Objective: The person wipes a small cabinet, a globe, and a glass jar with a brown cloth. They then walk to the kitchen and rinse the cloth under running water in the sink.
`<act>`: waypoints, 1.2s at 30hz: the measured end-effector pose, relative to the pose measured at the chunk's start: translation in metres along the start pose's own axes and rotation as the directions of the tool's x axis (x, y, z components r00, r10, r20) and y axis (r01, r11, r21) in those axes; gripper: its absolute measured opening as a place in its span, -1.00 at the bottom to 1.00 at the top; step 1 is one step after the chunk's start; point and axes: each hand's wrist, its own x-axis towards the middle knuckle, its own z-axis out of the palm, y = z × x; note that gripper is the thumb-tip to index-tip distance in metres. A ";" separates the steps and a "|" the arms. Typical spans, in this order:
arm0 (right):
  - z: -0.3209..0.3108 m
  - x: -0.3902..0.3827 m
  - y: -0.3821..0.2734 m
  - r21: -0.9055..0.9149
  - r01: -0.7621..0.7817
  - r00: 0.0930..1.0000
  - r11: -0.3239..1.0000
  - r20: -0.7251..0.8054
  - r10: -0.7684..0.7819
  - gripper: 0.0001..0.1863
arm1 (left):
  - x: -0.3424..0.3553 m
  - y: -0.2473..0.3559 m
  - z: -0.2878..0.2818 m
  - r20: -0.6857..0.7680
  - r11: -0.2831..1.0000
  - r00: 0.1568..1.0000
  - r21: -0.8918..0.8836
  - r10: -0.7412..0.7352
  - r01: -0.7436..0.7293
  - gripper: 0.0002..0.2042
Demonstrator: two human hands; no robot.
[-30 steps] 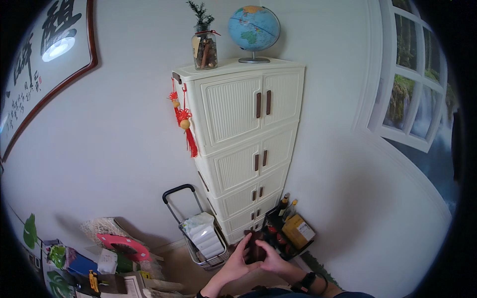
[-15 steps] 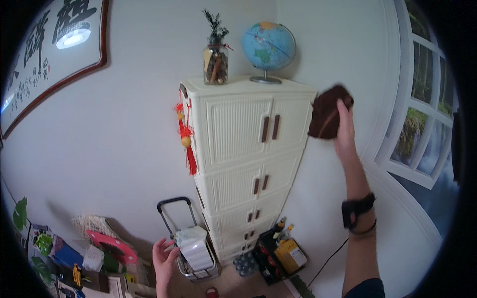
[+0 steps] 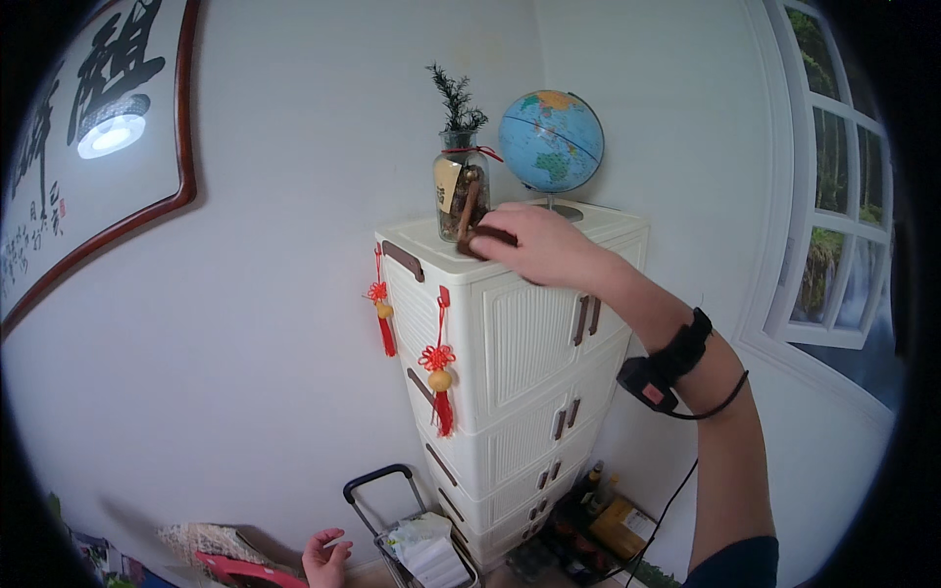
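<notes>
My right hand is closed on a dark brown cloth, pressed to the front left part of the top of a tall cream cabinet. Most of the cloth is hidden beneath the fingers. Just beyond it stands a glass jar with dried pieces and a green sprig inside. Behind my wrist a blue globe rests on its stand. Low in the picture, my left hand hangs free, its fingers loosely bent and apart, left of a folding trolley.
Red tassel ornaments hang on the cabinet's left side. A framed calligraphy panel is on the left wall, a white window frame at the right. By the cabinet's foot, bottles and a yellow box stand near a black cable.
My right hand has brought the brown cloth from the air right of the cabinet leftward onto its top, beside the jar. The view has shifted, showing more of the cabinet's left side.
</notes>
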 end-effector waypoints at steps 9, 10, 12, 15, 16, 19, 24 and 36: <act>-0.030 0.010 0.036 -0.093 -0.362 0.929 0.928 0.047 0.367 -0.61 | 0.066 -0.049 -0.028 0.158 0.998 0.987 -0.047 -0.024 0.032 -0.71; -0.028 0.010 0.034 -0.186 -0.306 0.946 0.934 0.049 0.320 -0.61 | 0.070 -0.053 -0.031 0.168 0.998 0.985 -0.050 -0.029 0.038 -0.72; -0.017 0.012 0.014 -0.304 -0.220 0.970 0.927 0.031 0.241 -0.59 | 0.076 -0.060 -0.035 0.178 0.998 0.984 -0.055 -0.033 0.043 -0.72; -0.003 0.009 -0.027 0.055 0.034 0.999 0.998 0.008 -0.035 -0.63 | 0.085 -0.074 -0.034 0.220 0.995 0.975 -0.082 -0.029 0.048 -0.72; -0.001 0.008 -0.036 0.071 -0.025 0.999 0.997 0.025 0.023 -0.65 | 0.088 -0.079 -0.032 0.228 0.995 0.973 -0.088 -0.027 0.048 -0.72; -0.004 0.005 -0.037 0.153 -0.027 1.000 0.988 0.006 0.026 -0.68 | 0.097 -0.092 -0.020 0.260 0.994 0.965 -0.100 -0.009 0.036 -0.72; -0.023 -0.006 0.025 0.168 -0.153 0.988 0.974 -0.009 0.157 -0.70 | 0.099 -0.093 -0.005 0.304 0.990 0.953 -0.134 0.002 0.040 -0.73; -0.065 -0.031 0.190 -0.429 -0.443 0.887 0.787 -0.082 0.454 -0.70 | 0.072 -0.062 0.011 0.138 0.993 0.986 -0.061 -0.090 0.099 -0.71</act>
